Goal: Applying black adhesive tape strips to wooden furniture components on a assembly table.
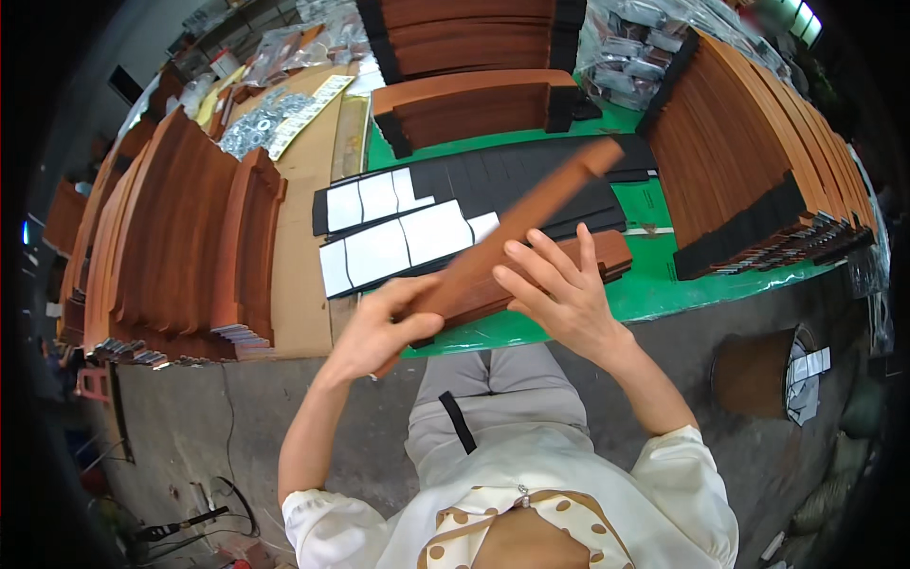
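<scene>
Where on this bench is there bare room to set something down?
Bare cardboard between the left brown panels and the white pieces, and green covering between the black strips and the right brown panels. The middle is crowded: black strips, white pieces, left hand, right hand, brown bar.

Ways in from the front; tall stacks on three sides.
Bare green cover (649, 284) between the lower board (607, 251) and the right stack (749, 161) leaves a way in at front right. A lane of cardboard (301, 275) is open between the left stack (171, 228) and the white sheets (408, 247). The back stack (464, 43) bars the far side. Across the middle, the slanted board (521, 213), gripped by the left hand (384, 327), blocks passage over the black strips (483, 171).
</scene>
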`<state>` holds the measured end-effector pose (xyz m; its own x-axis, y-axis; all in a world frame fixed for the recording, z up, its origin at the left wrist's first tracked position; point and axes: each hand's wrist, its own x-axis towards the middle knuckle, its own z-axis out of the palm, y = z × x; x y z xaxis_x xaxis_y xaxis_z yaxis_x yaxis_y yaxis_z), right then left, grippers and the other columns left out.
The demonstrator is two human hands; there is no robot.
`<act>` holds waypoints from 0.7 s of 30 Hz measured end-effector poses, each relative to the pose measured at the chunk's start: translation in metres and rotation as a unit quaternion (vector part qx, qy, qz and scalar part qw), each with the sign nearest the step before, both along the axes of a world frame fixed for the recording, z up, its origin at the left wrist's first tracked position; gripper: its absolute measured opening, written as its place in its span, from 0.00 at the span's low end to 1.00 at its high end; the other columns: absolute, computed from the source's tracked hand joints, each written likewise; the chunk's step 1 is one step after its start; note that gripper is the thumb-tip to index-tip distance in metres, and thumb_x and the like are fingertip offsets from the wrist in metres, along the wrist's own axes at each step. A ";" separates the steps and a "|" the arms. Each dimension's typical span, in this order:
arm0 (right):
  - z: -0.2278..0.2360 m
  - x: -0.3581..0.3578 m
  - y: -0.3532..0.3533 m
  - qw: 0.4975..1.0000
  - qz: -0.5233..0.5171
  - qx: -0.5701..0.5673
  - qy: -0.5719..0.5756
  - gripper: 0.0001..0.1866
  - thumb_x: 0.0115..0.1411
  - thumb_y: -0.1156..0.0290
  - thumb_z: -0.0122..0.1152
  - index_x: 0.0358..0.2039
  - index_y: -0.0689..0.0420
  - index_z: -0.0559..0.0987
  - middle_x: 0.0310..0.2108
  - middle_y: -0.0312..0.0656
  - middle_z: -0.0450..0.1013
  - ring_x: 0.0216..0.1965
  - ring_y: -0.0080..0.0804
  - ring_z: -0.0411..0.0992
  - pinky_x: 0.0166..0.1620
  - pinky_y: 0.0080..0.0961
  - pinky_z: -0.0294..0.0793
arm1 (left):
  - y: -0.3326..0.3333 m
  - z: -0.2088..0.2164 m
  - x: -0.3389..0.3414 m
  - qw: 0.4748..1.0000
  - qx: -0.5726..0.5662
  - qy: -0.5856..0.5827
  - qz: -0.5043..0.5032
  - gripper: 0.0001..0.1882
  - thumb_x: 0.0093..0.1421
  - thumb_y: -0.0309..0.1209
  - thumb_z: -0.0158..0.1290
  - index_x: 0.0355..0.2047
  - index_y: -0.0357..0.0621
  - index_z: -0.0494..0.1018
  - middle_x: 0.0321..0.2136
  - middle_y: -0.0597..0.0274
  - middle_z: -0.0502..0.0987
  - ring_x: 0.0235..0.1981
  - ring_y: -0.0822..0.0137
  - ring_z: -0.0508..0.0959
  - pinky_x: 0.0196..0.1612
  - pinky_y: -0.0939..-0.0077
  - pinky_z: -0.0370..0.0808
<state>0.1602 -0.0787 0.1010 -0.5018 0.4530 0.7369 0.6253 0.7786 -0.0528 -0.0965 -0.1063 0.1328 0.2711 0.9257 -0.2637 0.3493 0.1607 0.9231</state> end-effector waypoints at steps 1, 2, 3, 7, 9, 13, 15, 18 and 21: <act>-0.002 0.000 0.003 0.999 -0.012 0.008 -0.035 0.13 0.52 0.72 0.59 0.41 0.52 0.78 0.39 0.37 0.74 0.48 0.35 0.71 0.55 0.46 0.66 | 0.004 -0.009 0.004 0.997 0.000 0.040 -0.058 0.27 0.55 0.36 0.58 0.53 0.38 0.69 0.44 0.55 0.73 0.40 0.67 0.74 0.43 0.74 0.72; -0.005 0.000 0.006 0.997 -0.022 0.015 -0.068 0.13 0.52 0.70 0.59 0.39 0.51 0.78 0.37 0.36 0.74 0.46 0.34 0.72 0.55 0.46 0.66 | 0.005 -0.017 0.010 0.995 0.022 0.047 -0.086 0.26 0.56 0.38 0.56 0.53 0.37 0.70 0.44 0.54 0.74 0.38 0.67 0.75 0.41 0.75 0.73; -0.007 0.003 0.008 0.997 -0.018 0.013 -0.068 0.13 0.52 0.70 0.59 0.39 0.51 0.78 0.37 0.36 0.74 0.46 0.34 0.72 0.55 0.46 0.66 | 0.006 -0.022 0.014 0.991 0.044 0.054 -0.111 0.25 0.58 0.39 0.55 0.53 0.37 0.70 0.43 0.52 0.74 0.36 0.67 0.76 0.39 0.75 0.74; -0.018 0.015 0.016 0.997 0.016 -0.058 -0.046 0.14 0.45 0.72 0.58 0.36 0.53 0.78 0.34 0.34 0.73 0.37 0.32 0.72 0.45 0.36 0.70 | 0.026 -0.017 0.008 0.995 0.015 0.067 -0.079 0.25 0.61 0.43 0.50 0.50 0.34 0.71 0.41 0.49 0.77 0.39 0.62 0.77 0.43 0.73 0.73; -0.025 0.019 0.020 0.996 -0.003 -0.083 -0.021 0.14 0.44 0.73 0.58 0.36 0.54 0.78 0.34 0.35 0.73 0.36 0.33 0.71 0.41 0.31 0.71 | 0.028 -0.017 -0.006 0.985 0.126 0.106 -0.049 0.25 0.62 0.43 0.49 0.50 0.33 0.71 0.42 0.49 0.77 0.40 0.62 0.76 0.46 0.73 0.72; -0.038 0.024 0.032 0.991 -0.022 -0.130 -0.012 0.15 0.44 0.76 0.63 0.36 0.55 0.78 0.34 0.36 0.74 0.36 0.34 0.72 0.41 0.30 0.71 | 0.017 -0.026 -0.019 0.974 0.169 0.146 -0.028 0.21 0.55 0.34 0.57 0.46 0.34 0.73 0.35 0.53 0.77 0.34 0.64 0.76 0.42 0.70 0.72; -0.040 0.023 0.038 0.990 -0.017 -0.138 -0.010 0.16 0.43 0.76 0.65 0.37 0.55 0.78 0.33 0.36 0.75 0.36 0.34 0.72 0.41 0.31 0.71 | 0.013 -0.034 -0.016 0.974 0.189 0.124 0.000 0.20 0.51 0.29 0.60 0.44 0.36 0.74 0.32 0.55 0.76 0.32 0.65 0.75 0.40 0.72 0.72; -0.037 0.021 0.040 0.989 -0.012 -0.149 -0.013 0.16 0.43 0.76 0.65 0.36 0.55 0.78 0.34 0.35 0.75 0.36 0.34 0.72 0.41 0.30 0.72 | 0.007 -0.037 -0.012 0.965 0.204 0.155 0.052 0.16 0.51 0.24 0.58 0.42 0.35 0.75 0.35 0.56 0.78 0.35 0.65 0.77 0.41 0.74 0.73; -0.035 0.019 0.037 0.988 0.002 -0.152 -0.003 0.17 0.43 0.76 0.66 0.36 0.56 0.78 0.34 0.36 0.75 0.36 0.34 0.72 0.40 0.30 0.72 | -0.001 -0.036 -0.018 0.954 0.260 0.140 0.051 0.16 0.51 0.23 0.59 0.41 0.36 0.76 0.36 0.56 0.78 0.35 0.65 0.78 0.40 0.73 0.73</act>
